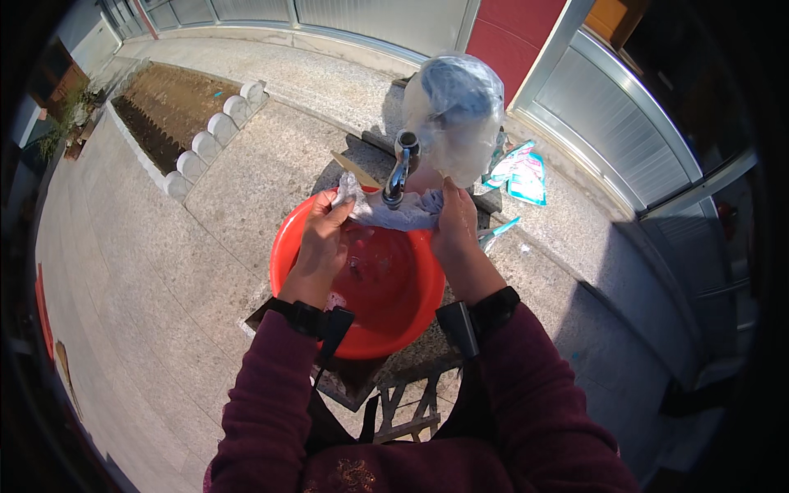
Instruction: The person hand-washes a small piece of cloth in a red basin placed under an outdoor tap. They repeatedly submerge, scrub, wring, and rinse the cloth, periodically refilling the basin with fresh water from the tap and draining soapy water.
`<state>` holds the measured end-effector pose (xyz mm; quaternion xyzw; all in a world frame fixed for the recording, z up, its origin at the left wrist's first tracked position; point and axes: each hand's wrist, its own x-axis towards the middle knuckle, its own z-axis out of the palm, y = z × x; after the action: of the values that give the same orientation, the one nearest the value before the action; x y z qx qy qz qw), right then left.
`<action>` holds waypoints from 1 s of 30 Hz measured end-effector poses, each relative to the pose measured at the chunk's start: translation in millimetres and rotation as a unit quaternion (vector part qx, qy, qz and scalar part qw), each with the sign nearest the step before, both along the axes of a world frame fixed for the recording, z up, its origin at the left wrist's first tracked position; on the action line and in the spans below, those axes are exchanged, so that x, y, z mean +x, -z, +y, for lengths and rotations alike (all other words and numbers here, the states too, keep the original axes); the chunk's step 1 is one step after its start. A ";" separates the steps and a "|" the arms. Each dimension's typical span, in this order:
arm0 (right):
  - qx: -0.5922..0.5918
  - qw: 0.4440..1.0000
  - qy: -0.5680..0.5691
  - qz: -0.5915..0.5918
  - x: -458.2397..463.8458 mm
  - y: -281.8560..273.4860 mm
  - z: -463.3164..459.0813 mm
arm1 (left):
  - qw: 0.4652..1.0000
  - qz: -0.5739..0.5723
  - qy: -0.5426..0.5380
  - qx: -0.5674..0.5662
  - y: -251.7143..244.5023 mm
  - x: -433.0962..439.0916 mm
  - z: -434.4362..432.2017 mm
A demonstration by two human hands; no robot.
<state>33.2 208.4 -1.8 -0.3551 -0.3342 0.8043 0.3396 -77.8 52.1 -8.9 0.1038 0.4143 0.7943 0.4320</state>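
Observation:
A wet, whitish cloth (pixel 397 217) stretches sideways between my two hands, just under the spout of a chrome faucet (pixel 399 175). Its left end is pinched between the thumb and fingers of my left hand (pixel 323 237). The right end is gripped in my right hand (pixel 455 219), whose fingertips are partly hidden. Beneath the cloth stands a red plastic basin (pixel 376 326) with some water and a little foam in it. Whether water is running from the spout I cannot tell.
Behind the faucet is a bulky bundle wrapped in clear plastic (pixel 456 117). Turquoise-and-white packets (pixel 521 175) lie on the step to its right. A soil bed (pixel 175 105) with a scalloped white border (pixel 206 146) is at the upper left. Metal-framed panels (pixel 616 117) stand at the right.

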 end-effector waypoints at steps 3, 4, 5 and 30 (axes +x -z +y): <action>-0.108 0.992 -0.013 0.058 3.5 10.6 -1.9 | 0.994 -0.029 -0.054 0.088 6.0 7.2 3.0; -0.123 0.987 -0.021 0.098 1.4 14.4 -7.0 | 0.992 -0.041 -0.048 0.110 6.0 11.2 4.1; -0.145 0.981 -0.019 0.125 -0.4 18.0 -13.3 | 0.990 -0.063 -0.056 0.112 4.2 15.1 6.0; -0.057 0.978 -0.177 -0.094 -5.4 9.2 -56.6 | 0.767 0.544 -0.200 -0.277 13.7 47.8 25.3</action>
<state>27.8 151.9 -11.0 -0.3830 -0.3756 0.8325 0.1386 -30.0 77.5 -22.6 0.3089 0.7930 0.5245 -0.0245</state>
